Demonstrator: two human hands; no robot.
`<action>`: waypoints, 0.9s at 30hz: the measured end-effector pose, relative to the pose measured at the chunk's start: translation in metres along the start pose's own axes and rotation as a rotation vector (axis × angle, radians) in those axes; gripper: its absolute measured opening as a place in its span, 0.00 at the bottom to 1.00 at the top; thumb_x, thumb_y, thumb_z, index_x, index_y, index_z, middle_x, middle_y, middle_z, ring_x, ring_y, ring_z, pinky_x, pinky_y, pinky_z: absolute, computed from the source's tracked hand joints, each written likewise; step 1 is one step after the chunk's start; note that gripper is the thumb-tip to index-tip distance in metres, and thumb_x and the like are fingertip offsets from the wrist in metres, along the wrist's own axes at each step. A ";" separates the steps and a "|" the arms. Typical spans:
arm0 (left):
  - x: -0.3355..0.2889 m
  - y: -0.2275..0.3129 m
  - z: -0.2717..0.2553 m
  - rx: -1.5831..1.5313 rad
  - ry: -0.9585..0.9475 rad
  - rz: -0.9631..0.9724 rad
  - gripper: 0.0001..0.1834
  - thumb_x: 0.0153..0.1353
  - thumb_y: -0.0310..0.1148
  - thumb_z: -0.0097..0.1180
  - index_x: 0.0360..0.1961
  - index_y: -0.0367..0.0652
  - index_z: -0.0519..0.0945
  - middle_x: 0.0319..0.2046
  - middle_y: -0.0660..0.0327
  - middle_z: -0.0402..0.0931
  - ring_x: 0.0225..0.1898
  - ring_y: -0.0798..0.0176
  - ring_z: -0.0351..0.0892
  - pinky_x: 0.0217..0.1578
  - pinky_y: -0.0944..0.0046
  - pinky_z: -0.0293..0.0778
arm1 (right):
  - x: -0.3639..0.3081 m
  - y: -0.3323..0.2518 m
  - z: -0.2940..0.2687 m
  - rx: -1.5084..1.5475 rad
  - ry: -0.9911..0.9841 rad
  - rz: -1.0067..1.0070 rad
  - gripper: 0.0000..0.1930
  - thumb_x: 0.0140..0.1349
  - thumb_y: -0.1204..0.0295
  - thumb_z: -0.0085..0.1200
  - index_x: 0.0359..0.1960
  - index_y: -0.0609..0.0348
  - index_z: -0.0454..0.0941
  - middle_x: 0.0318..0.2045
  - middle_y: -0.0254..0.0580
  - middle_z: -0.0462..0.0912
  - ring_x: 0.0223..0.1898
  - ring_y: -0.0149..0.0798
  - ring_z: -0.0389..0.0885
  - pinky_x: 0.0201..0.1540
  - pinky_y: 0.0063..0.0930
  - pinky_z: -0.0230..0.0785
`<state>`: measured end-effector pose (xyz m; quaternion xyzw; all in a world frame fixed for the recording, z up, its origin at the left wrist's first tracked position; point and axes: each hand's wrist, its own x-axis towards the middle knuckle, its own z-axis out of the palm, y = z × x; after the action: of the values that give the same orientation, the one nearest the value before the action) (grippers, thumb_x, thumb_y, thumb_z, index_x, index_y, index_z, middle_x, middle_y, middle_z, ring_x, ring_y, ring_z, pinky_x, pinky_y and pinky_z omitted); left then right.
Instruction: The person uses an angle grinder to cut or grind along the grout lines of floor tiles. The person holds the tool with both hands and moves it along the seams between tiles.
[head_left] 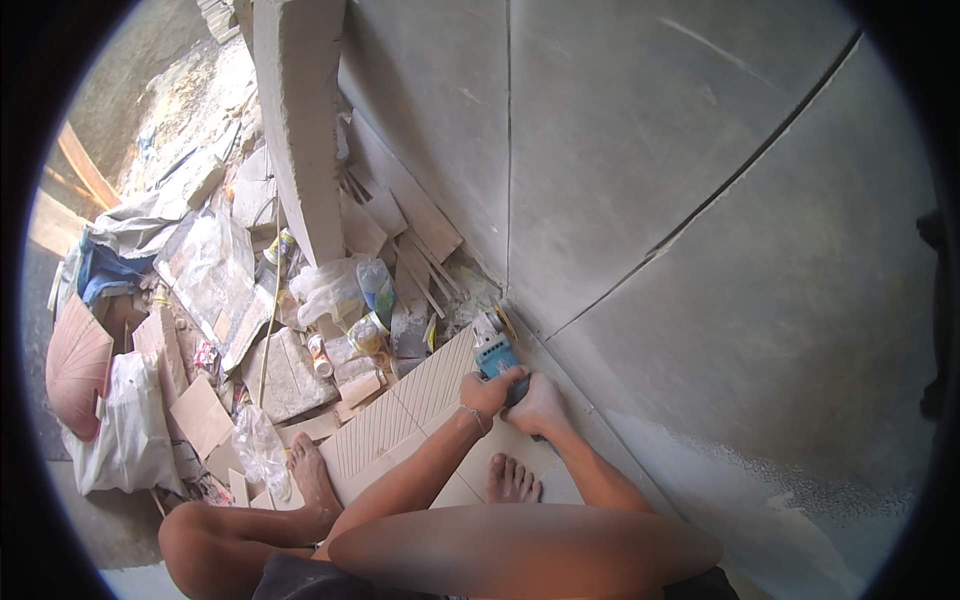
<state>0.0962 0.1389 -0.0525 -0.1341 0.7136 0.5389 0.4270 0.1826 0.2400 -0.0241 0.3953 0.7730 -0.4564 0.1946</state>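
Observation:
A blue angle grinder is held in both my hands, its metal head and disc pointing away from me toward the corner by the wall. My left hand wraps round the front of the blue body, thumb over the top. Behind it, my right hand grips the dark rear end. Under the tool lies a cream tile with grooved slanting lines. The disc is at the tile's far end near the wall; whether it touches the tile I cannot tell.
Grey panels form the wall on the right. A concrete post rises ahead. To the left lie broken tiles, plastic bags, a white sack and a pinkish fan-shaped piece. My bare feet are beside and on the tiles.

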 end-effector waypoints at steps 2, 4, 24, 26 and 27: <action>0.003 0.005 -0.002 0.009 -0.001 -0.007 0.23 0.52 0.37 0.82 0.41 0.32 0.86 0.36 0.56 0.87 0.34 0.62 0.88 0.36 0.61 0.83 | 0.003 -0.002 0.001 0.009 0.032 -0.032 0.27 0.42 0.66 0.75 0.43 0.70 0.83 0.39 0.62 0.90 0.43 0.55 0.92 0.44 0.44 0.84; 0.005 0.009 -0.004 0.028 0.005 -0.012 0.24 0.52 0.37 0.82 0.42 0.32 0.86 0.37 0.56 0.87 0.34 0.62 0.88 0.37 0.60 0.83 | 0.004 -0.004 0.003 0.023 0.066 -0.054 0.28 0.42 0.66 0.74 0.45 0.70 0.83 0.42 0.63 0.89 0.47 0.58 0.91 0.49 0.44 0.84; -0.018 0.002 0.006 -0.044 -0.003 -0.016 0.21 0.52 0.35 0.82 0.41 0.33 0.87 0.37 0.56 0.88 0.35 0.62 0.88 0.40 0.61 0.84 | -0.009 0.009 0.001 0.054 0.025 -0.062 0.26 0.42 0.68 0.76 0.44 0.67 0.84 0.39 0.58 0.90 0.43 0.52 0.92 0.45 0.42 0.85; -0.021 -0.005 0.009 -0.060 -0.010 -0.013 0.21 0.52 0.35 0.81 0.41 0.33 0.87 0.37 0.56 0.88 0.35 0.63 0.89 0.39 0.61 0.84 | -0.013 0.015 0.003 0.070 0.030 -0.070 0.26 0.42 0.68 0.76 0.45 0.65 0.84 0.39 0.56 0.91 0.43 0.52 0.92 0.45 0.42 0.85; -0.023 -0.008 0.010 -0.059 -0.012 -0.012 0.21 0.52 0.35 0.81 0.41 0.33 0.87 0.37 0.56 0.88 0.35 0.63 0.89 0.39 0.61 0.84 | -0.014 0.018 0.003 0.060 0.033 -0.074 0.26 0.42 0.68 0.76 0.45 0.65 0.84 0.39 0.56 0.91 0.43 0.52 0.92 0.45 0.42 0.85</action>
<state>0.1196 0.1388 -0.0411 -0.1477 0.6939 0.5581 0.4303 0.2051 0.2359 -0.0262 0.3798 0.7761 -0.4797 0.1527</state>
